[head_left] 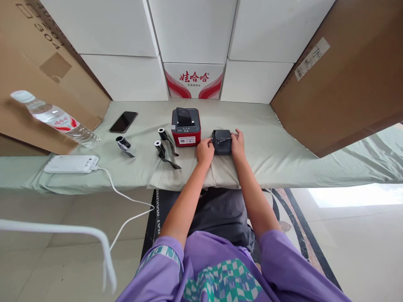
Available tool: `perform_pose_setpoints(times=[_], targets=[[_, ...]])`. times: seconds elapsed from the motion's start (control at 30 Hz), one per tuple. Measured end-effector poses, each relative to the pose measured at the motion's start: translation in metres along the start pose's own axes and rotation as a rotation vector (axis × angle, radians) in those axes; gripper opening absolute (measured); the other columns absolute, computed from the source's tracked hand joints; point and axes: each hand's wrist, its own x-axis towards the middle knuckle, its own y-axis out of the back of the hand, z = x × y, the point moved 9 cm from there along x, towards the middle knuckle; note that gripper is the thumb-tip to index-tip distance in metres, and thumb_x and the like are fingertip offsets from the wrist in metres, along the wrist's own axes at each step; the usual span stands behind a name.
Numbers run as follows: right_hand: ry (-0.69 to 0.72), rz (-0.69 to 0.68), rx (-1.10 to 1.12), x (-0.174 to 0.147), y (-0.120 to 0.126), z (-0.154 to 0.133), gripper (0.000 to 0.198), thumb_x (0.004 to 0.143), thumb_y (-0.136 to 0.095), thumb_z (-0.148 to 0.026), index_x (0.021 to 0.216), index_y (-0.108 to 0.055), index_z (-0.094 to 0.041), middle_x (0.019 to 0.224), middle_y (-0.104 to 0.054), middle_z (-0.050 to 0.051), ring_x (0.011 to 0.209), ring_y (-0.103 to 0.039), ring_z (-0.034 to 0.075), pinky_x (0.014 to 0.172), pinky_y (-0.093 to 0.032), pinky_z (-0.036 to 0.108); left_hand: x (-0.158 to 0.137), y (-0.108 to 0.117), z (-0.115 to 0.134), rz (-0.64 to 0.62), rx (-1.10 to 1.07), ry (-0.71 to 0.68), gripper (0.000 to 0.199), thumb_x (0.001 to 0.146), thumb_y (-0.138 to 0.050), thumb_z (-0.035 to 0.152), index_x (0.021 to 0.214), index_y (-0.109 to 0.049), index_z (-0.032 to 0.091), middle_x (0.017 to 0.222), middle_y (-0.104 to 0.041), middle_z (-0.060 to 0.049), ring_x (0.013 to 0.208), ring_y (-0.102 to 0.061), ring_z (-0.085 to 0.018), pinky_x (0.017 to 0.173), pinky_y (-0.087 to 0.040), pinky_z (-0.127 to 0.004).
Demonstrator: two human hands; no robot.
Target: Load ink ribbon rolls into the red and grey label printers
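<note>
A small black portable printer (222, 147) rests on the cloth-covered table, gripped from both sides. My left hand (205, 151) has its fingers curled against the printer's left edge. On the opposite edge is my right hand (238, 144), thumb side against the casing and a finger raised. A dark strip lies across the printer's top. Just left of my left hand stands a red and black printer (188, 139), with a black strip sticking out of its top. Two black paper rolls (162, 134) (159, 147), their ends partly unrolled, lie beside that printer.
Farther left are another black roll (122, 142), a phone (124, 122), a water bottle (59, 119) and a white power bank (71, 164) whose cable hangs over the table's front edge. White boxes (195, 82) line the back. Cardboard boxes (343, 79) (53, 71) flank both sides.
</note>
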Motion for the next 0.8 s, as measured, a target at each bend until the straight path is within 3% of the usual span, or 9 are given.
perform_pose_setpoints(times=[0.07,0.13,0.27,0.4,0.6,0.7,0.8], targets=[[-0.018,0.084,-0.052,-0.017,0.010,0.003,0.072,0.080,-0.054,-0.045,0.147,-0.044,-0.023,0.144,-0.060,0.013,0.140,-0.053,0.027,0.126,-0.034,0.049,0.000,-0.001,0.000,-0.015,0.000,0.002,0.036,0.090,-0.055,0.007,0.112,-0.080,0.020,0.120,-0.077,-0.011,0.113,-0.071,-0.030,0.104,-0.054,-0.043],[-0.007,0.048,-0.105,-0.034,0.007,0.001,0.077,0.076,-0.059,-0.041,0.149,-0.043,-0.023,0.151,-0.055,0.013,0.143,-0.051,0.028,0.126,-0.034,0.049,0.000,-0.001,0.000,-0.019,-0.008,0.002,0.036,0.090,-0.054,0.006,0.111,-0.080,0.021,0.120,-0.078,-0.011,0.113,-0.071,-0.029,0.103,-0.054,-0.042],[0.111,-0.008,-0.241,-0.056,-0.008,-0.018,0.108,0.067,-0.080,-0.045,0.160,-0.031,-0.019,0.164,-0.040,0.019,0.154,-0.037,0.036,0.130,-0.027,0.052,0.002,-0.002,-0.001,-0.025,-0.026,-0.002,0.036,0.090,-0.055,0.006,0.111,-0.080,0.022,0.119,-0.078,-0.010,0.111,-0.071,-0.028,0.102,-0.054,-0.040],[0.076,0.034,-0.306,-0.061,-0.016,-0.031,0.134,0.059,-0.090,-0.053,0.165,-0.019,-0.015,0.161,-0.042,0.026,0.153,-0.038,0.043,0.127,-0.030,0.058,0.002,-0.003,-0.002,-0.050,-0.049,0.001,0.035,0.092,-0.054,0.007,0.111,-0.080,0.020,0.117,-0.077,-0.010,0.110,-0.071,-0.028,0.100,-0.055,-0.038],[0.056,0.079,-0.342,-0.069,-0.012,-0.040,0.131,0.062,-0.089,-0.048,0.166,-0.015,-0.016,0.156,-0.047,0.022,0.151,-0.042,0.041,0.125,-0.035,0.056,0.003,-0.004,-0.002,-0.033,-0.162,0.006,0.022,0.100,-0.057,0.020,0.110,-0.077,0.019,0.116,-0.077,-0.011,0.107,-0.072,-0.025,0.100,-0.054,-0.036],[0.042,0.077,-0.294,-0.071,-0.009,-0.035,0.128,0.063,-0.086,-0.047,0.166,-0.015,-0.018,0.150,-0.054,0.018,0.146,-0.048,0.038,0.126,-0.036,0.053,0.006,-0.012,-0.009,-0.083,-0.243,0.097,0.026,0.104,-0.057,0.031,0.122,-0.070,0.017,0.116,-0.077,-0.012,0.114,-0.071,-0.027,0.101,-0.053,-0.036],[0.059,0.066,-0.205,-0.072,-0.009,-0.034,0.123,0.065,-0.085,-0.049,0.165,-0.019,-0.022,0.149,-0.056,0.016,0.143,-0.051,0.035,0.126,-0.035,0.051,0.008,-0.023,-0.016,-0.168,-0.348,0.199,0.032,0.106,-0.054,0.044,0.118,-0.069,0.019,0.107,-0.077,-0.010,0.112,-0.072,-0.028,0.097,-0.055,-0.036]])
